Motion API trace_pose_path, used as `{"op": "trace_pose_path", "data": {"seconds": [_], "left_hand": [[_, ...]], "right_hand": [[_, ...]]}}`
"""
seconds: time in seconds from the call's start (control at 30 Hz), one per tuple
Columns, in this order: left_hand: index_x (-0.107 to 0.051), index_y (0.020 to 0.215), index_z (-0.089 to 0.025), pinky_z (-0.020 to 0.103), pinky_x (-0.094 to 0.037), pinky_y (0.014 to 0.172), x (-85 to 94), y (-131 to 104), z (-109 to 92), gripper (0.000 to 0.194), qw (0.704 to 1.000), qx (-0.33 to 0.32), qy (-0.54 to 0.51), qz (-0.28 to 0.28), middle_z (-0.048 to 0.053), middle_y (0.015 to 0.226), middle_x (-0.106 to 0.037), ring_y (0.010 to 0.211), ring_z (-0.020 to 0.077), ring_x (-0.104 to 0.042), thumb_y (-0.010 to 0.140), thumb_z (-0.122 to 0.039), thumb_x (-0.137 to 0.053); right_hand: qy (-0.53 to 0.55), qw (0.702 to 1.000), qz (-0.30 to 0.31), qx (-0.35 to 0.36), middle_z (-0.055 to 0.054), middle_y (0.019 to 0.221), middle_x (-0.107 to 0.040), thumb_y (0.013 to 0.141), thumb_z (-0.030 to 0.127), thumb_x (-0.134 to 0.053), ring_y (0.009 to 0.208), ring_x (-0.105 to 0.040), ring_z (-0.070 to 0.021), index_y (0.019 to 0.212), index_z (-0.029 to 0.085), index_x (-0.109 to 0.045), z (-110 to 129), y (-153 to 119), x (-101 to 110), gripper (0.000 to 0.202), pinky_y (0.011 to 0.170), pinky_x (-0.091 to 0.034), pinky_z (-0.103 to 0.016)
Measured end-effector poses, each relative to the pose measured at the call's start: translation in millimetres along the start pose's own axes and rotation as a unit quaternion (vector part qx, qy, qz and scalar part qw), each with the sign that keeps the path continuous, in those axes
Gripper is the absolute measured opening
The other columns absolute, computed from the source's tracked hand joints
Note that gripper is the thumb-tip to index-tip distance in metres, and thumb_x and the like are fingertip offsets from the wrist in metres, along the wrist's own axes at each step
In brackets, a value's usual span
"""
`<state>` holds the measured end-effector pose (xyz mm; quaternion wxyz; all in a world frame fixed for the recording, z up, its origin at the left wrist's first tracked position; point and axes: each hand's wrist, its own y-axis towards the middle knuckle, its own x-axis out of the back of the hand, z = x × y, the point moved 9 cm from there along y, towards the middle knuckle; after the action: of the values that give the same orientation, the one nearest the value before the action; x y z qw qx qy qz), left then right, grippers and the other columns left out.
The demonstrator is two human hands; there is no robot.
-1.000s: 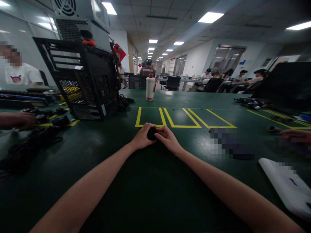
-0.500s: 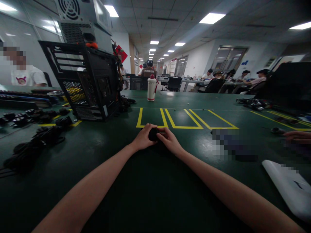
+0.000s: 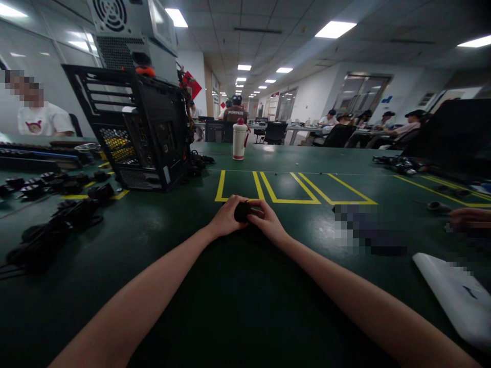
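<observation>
Both arms reach forward over a dark green table (image 3: 245, 286), and the hands meet near its middle. My left hand (image 3: 227, 217) is closed around a small round black object (image 3: 242, 212), gripping its left side. From the other side, my right hand (image 3: 264, 217) pinches the same object's right edge between thumb and fingers. The object is too dark to tell its kind, and my fingers cover part of it. Just beyond the hands, yellow tape outlines (image 3: 240, 200) mark the table.
A black computer case (image 3: 153, 133) with power supplies on top stands at left, near black cables (image 3: 49, 230). A white cup (image 3: 238, 140) with a red lid stands ahead. At right lie a white flat device (image 3: 456, 296) and another person's hand (image 3: 470, 217).
My hands stay in almost the same place around the black object. The fingers of my right hand have shifted slightly on its edge.
</observation>
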<state>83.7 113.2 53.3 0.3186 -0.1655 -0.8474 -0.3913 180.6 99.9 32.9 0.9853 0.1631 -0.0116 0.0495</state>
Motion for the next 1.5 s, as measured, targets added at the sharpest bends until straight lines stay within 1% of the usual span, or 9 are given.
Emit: {"op": "trace_pose_path", "data": {"seconds": [0.2,0.4,0.57,0.77,0.93,1.03,1.17,1.33,1.5], "left_hand": [[-0.041,0.109,-0.022,0.036,-0.042,0.083,1.1,-0.4,-1.2,0.059,1.000,0.005,0.002,0.005,0.003,0.104,-0.048,0.097,0.0215,-0.050,0.057,-0.023,-0.070],[-0.041,0.108,-0.023,0.037,-0.043,0.082,0.1,-0.6,-0.6,0.059,1.000,0.007,0.004,0.006,0.003,0.104,-0.048,0.096,0.0217,-0.050,0.057,-0.022,-0.070],[-0.041,0.108,-0.023,0.038,-0.042,0.085,0.0,-0.6,-0.4,0.059,1.000,0.003,0.002,0.001,0.003,0.105,-0.048,0.099,0.0219,-0.050,0.057,-0.020,-0.070],[-0.040,0.110,-0.023,0.038,-0.042,0.084,0.0,-0.7,-0.5,0.059,1.000,0.004,-0.001,0.007,0.003,0.105,-0.047,0.098,0.0219,-0.050,0.058,-0.022,-0.069],[-0.040,0.109,-0.023,0.037,-0.043,0.083,-0.5,-0.5,0.9,0.059,1.000,0.005,0.003,0.006,0.003,0.104,-0.047,0.096,0.0221,-0.050,0.058,-0.023,-0.070],[-0.040,0.109,-0.023,0.038,-0.042,0.084,0.1,-0.7,0.8,0.059,1.000,0.004,-0.002,0.001,0.003,0.104,-0.047,0.096,0.0218,-0.050,0.058,-0.022,-0.070],[-0.041,0.108,-0.024,0.038,-0.043,0.083,0.8,-1.1,0.2,0.058,1.000,0.010,-0.002,0.004,0.003,0.104,-0.047,0.096,0.0218,-0.050,0.058,-0.022,-0.070],[-0.041,0.109,-0.023,0.038,-0.042,0.085,1.2,-1.0,-0.6,0.058,1.000,0.009,-0.005,0.006,0.003,0.105,-0.047,0.099,0.0224,-0.050,0.058,-0.021,-0.069],[-0.041,0.109,-0.023,0.038,-0.043,0.084,0.0,-0.8,1.9,0.059,1.000,0.009,-0.006,0.002,0.003,0.104,-0.048,0.097,0.0220,-0.051,0.057,-0.021,-0.069]], "right_hand": [[0.026,0.999,-0.023,0.019,0.001,0.091,-0.057,0.067,0.023,-0.062,0.091,-0.057,-0.0153,0.078,0.020,-0.052,-1.0,4.8,5.4,0.015,0.086,-0.044,-0.033],[0.047,0.998,-0.029,-0.019,-0.001,0.097,-0.059,0.066,0.019,-0.062,0.097,-0.056,-0.0157,0.088,0.020,-0.055,-8.0,6.1,5.4,0.024,0.090,-0.042,-0.034],[0.035,0.998,-0.023,-0.040,-0.003,0.096,-0.061,0.067,0.021,-0.062,0.095,-0.057,-0.0163,0.090,0.019,-0.056,-14.6,6.1,5.1,0.024,0.091,-0.041,-0.036],[0.024,1.000,0.006,-0.007,-0.001,0.098,-0.058,0.066,0.020,-0.063,0.093,-0.058,-0.0148,0.089,0.021,-0.053,-7.9,2.1,1.9,0.025,0.088,-0.043,-0.034],[0.007,1.000,-0.018,0.005,0.001,0.088,-0.057,0.068,0.025,-0.061,0.087,-0.058,-0.0144,0.084,0.020,-0.052,-4.6,2.6,3.8,0.019,0.083,-0.046,-0.033],[-0.012,1.000,-0.027,0.006,-0.001,0.095,-0.057,0.068,0.024,-0.062,0.092,-0.057,-0.0155,0.090,0.020,-0.052,-6.4,4.1,5.4,0.025,0.086,-0.046,-0.034],[-0.031,0.999,0.002,-0.007,-0.005,0.105,-0.057,0.072,0.025,-0.058,0.102,-0.054,-0.0179,0.100,0.020,-0.052,-9.8,3.8,2.0,0.029,0.092,-0.042,-0.038],[-0.021,1.000,0.001,0.003,-0.003,0.102,-0.056,0.069,0.023,-0.062,0.101,-0.055,-0.0178,0.095,0.020,-0.051,-5.6,0.2,1.0,0.028,0.090,-0.044,-0.036],[-0.040,0.999,-0.009,0.021,-0.001,0.096,-0.054,0.071,0.026,-0.059,0.096,-0.057,-0.0167,0.090,0.021,-0.050,-2.8,-0.3,1.3,0.021,0.085,-0.047,-0.034]]}}
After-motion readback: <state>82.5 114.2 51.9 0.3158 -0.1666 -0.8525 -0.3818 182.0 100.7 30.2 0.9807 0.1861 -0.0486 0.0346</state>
